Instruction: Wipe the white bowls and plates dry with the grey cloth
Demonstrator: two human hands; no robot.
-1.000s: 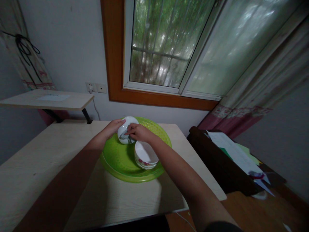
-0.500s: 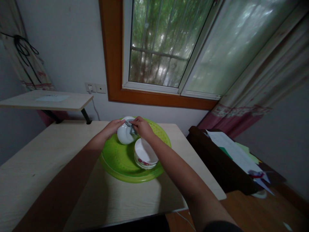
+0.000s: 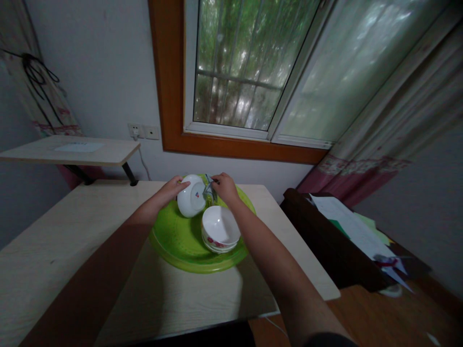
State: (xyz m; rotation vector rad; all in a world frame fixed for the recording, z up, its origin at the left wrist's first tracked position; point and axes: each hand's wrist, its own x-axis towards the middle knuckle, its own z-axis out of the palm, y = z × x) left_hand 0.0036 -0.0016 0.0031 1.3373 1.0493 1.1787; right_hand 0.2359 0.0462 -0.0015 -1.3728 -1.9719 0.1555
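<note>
A white bowl (image 3: 189,198) is tilted up on its side with its underside, which bears a small coloured mark, facing me. My left hand (image 3: 171,189) grips its upper left rim, thumb on the near face. Close to the bowl's right side, my right hand (image 3: 225,187) pinches a thin greyish cloth (image 3: 210,191) that hangs down from the fingers. Below both hands is a round green plastic basin (image 3: 177,243). Inside it, on the right, stands a stack of white bowls (image 3: 219,230) with a red floral pattern, partly behind my right forearm.
The basin rests on a light wooden table (image 3: 195,299). A raised shelf (image 3: 39,150) with a paper on it stands at the left. Behind are a wall socket (image 3: 136,130) and a window (image 3: 238,86). To the right, papers (image 3: 347,226) lie on a dark brown piece of furniture.
My right hand has moved right with the cloth, off the bowl's surface. The bowl has shifted slightly right in my left hand, and the mark on its base now shows.
</note>
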